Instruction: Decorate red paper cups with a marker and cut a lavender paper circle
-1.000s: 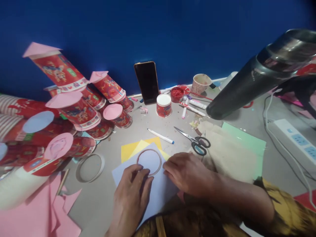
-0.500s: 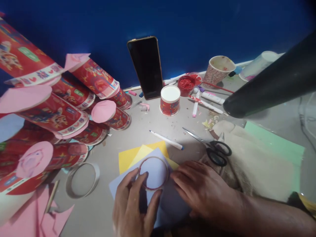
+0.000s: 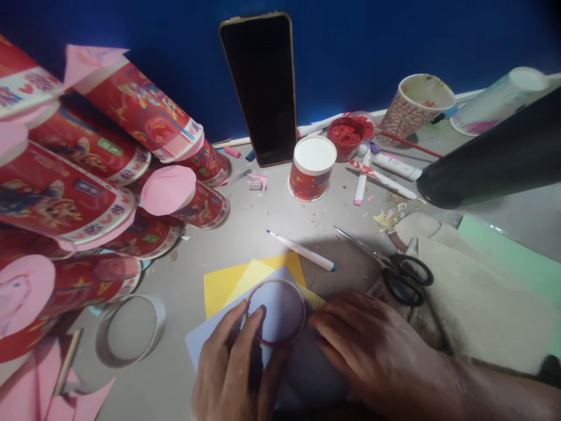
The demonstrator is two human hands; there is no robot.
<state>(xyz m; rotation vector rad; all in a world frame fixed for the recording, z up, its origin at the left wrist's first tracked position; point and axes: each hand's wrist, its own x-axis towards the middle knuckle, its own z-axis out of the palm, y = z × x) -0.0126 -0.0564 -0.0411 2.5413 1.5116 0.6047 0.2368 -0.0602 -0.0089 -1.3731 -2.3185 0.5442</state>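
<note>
A thin ring with a reddish rim (image 3: 303, 305) lies on a pale lilac sheet of paper (image 3: 208, 334). My left hand (image 3: 232, 362) holds the ring at its left side, one fingertip inside it and another outside; the thumb is in shadow near the lower edge. My right hand (image 3: 363, 339) rests on the sheet just right of the ring, fingers bent and pressed together, what is under them hidden. Yellow paper sheets (image 3: 223, 285) show from beneath the lilac one. Beyond them lies a white marker with a blue tip (image 3: 302, 250).
Black-handled scissors (image 3: 407, 279) lie beyond my right hand. Stacked red paper cups (image 3: 105, 210) crowd the left, near a wide cardboard ring (image 3: 103, 342). A phone (image 3: 265, 93) leans on the blue wall behind a short red cup (image 3: 310, 181). A dark cylinder (image 3: 495, 158) juts in from the right.
The view has moved closer, so things look larger and spread outward. My left thumb has moved in under the ring's lower edge; both hands otherwise stay in place around the ring.
</note>
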